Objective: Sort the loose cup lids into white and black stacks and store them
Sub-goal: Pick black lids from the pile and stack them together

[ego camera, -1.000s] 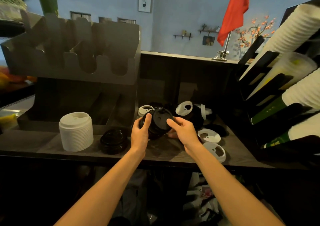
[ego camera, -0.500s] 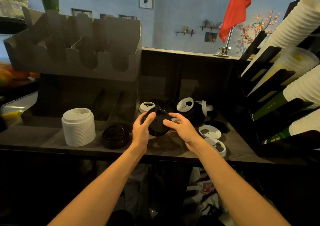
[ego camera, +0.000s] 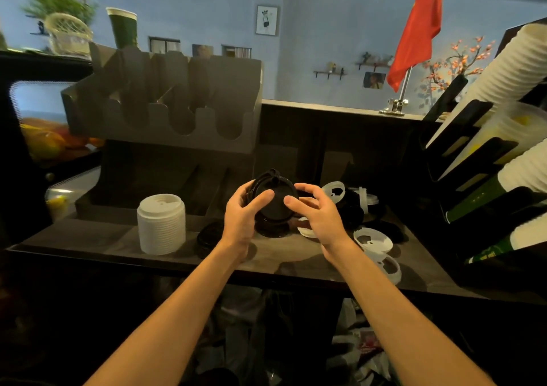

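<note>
Left hand [ego camera: 241,218]: your fingers curl round the left rim of the black lids [ego camera: 273,205], with the thumb laid across the top face. Clamped on.
Right hand [ego camera: 319,215]: your thumb tip presses the top face and your index finger lies at the right rim, pinching it. The other fingers are spread apart and loosely bent.
Black lids: a nested bunch held between both hands, tilted with the top face toward you, just above the counter [ego camera: 88,237]. Cannot tell whether the lower end touches the surface.
White stack [ego camera: 161,227]: tall and upright on the counter, well left of your left hand.
Short black stack [ego camera: 207,236]: low on the counter between the white stack and your left wrist, partly hidden by the wrist.
Loose white lids: one flat just right of your right wrist [ego camera: 373,240], one nearer the front edge [ego camera: 392,268], one propped up behind your right fingers [ego camera: 334,190], one under your right palm [ego camera: 305,228].
Loose black lids [ego camera: 353,211]: a dark heap behind your right hand, too dim to count.
Grey organiser [ego camera: 177,104]: at the back left, its slots facing you.
</note>
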